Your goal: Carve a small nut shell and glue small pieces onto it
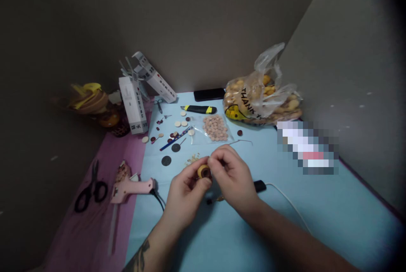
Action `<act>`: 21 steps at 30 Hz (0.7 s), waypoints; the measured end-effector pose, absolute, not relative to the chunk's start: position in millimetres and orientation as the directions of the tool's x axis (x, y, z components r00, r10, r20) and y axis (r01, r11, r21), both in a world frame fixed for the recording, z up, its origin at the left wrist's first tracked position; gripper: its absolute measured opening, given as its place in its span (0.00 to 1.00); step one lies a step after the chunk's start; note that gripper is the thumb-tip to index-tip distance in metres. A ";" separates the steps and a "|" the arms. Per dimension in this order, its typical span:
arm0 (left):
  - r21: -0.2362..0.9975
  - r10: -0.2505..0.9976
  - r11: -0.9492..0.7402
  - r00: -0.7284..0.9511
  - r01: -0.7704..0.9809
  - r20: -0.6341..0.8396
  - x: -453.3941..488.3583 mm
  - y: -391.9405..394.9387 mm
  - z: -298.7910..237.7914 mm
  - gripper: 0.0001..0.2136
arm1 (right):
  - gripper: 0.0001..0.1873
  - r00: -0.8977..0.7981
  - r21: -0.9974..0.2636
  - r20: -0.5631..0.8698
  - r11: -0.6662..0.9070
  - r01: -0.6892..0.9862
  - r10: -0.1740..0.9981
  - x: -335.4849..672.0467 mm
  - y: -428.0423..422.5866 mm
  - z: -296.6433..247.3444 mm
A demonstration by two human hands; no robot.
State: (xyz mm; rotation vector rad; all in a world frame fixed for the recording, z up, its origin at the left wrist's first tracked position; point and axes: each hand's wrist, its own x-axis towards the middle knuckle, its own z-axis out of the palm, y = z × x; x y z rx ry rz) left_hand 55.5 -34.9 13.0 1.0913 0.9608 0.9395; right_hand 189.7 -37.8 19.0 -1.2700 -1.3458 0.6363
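My left hand [187,187] is closed around a small yellow-brown rounded piece with a dark round hollow [204,172], held between thumb and fingers. Right beside it, my right hand [233,179] is pinched at the piece's edge; whatever lies between its fingertips is hidden. Pale crumbs [193,159] are scattered on the blue table cover [272,229] just beyond my hands. Partly behind my right hand lies a black-ended tool [260,186] with a white cord; its middle is covered by the hand.
Scissors [91,189] and a pink glue gun [131,189] lie left. Ahead are a utility knife [199,109], a bag of pinkish beads [215,128], discs [166,160], a black phone [209,94] and white boxes [133,105]. A stuffed plastic bag [253,98] stands back right.
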 end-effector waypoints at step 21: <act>0.858 0.861 0.372 0.478 -0.355 -0.176 48.9 -31.1 11.1 0.21 | 0.08 0.121 -0.956 0.249 0.224 0.191 0.961 209.9 -39.5 18.8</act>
